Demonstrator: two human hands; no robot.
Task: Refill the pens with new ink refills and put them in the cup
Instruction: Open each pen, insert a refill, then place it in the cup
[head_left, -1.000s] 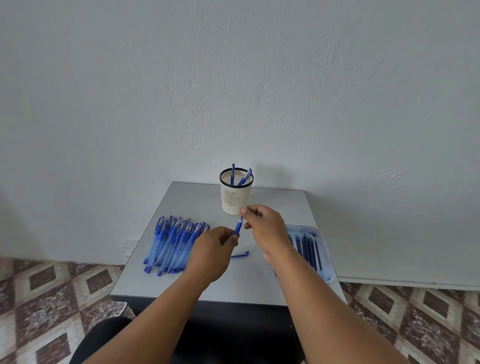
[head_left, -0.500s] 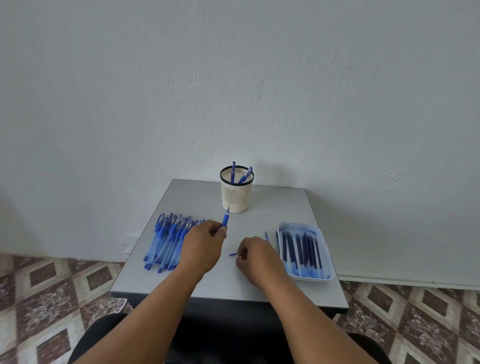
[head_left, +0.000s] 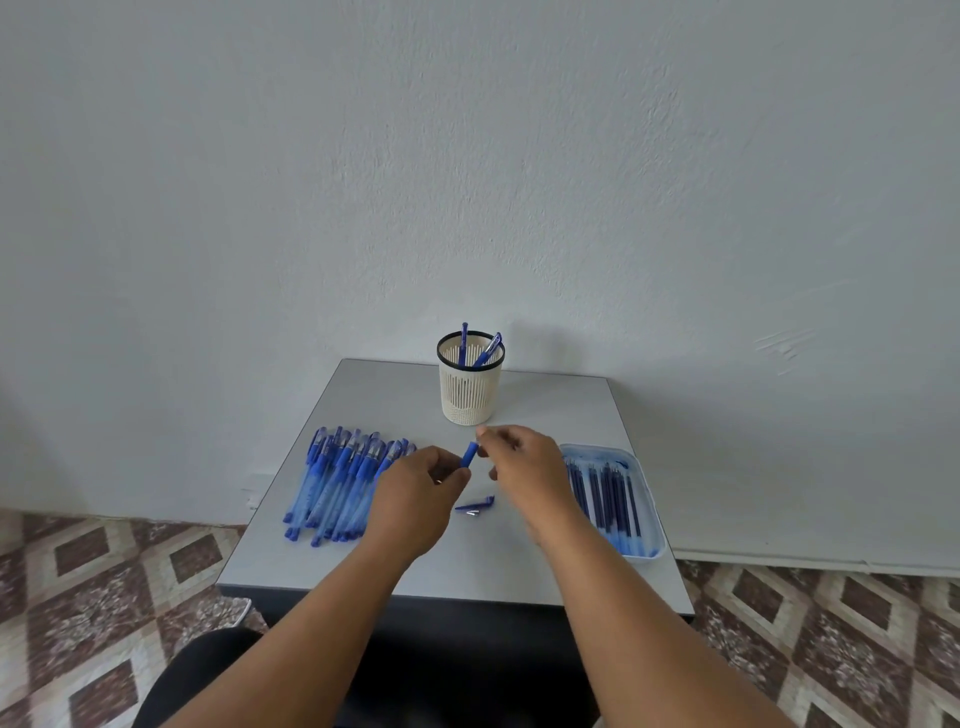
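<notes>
My left hand (head_left: 418, 493) grips a blue pen barrel (head_left: 469, 455) whose open end points up toward the cup. My right hand (head_left: 527, 467) is just right of it, fingertips pinched together at that end; what they pinch is too thin to see clearly and looks like an ink refill. A small blue pen piece with a silver tip (head_left: 475, 505) lies on the table between my hands. The cream slotted cup (head_left: 470, 395) stands behind them with two blue pens (head_left: 487, 351) in it.
Several blue pens (head_left: 337, 480) lie in a row on the left of the grey table (head_left: 550, 410). A pale blue tray (head_left: 652, 535) with several dark refills (head_left: 608, 493) sits at the right edge. A white wall stands behind and patterned floor tiles lie around.
My right hand rose from the table beside the tray and came back to the pen's upper end. My left hand shifted slightly right with the pen.
</notes>
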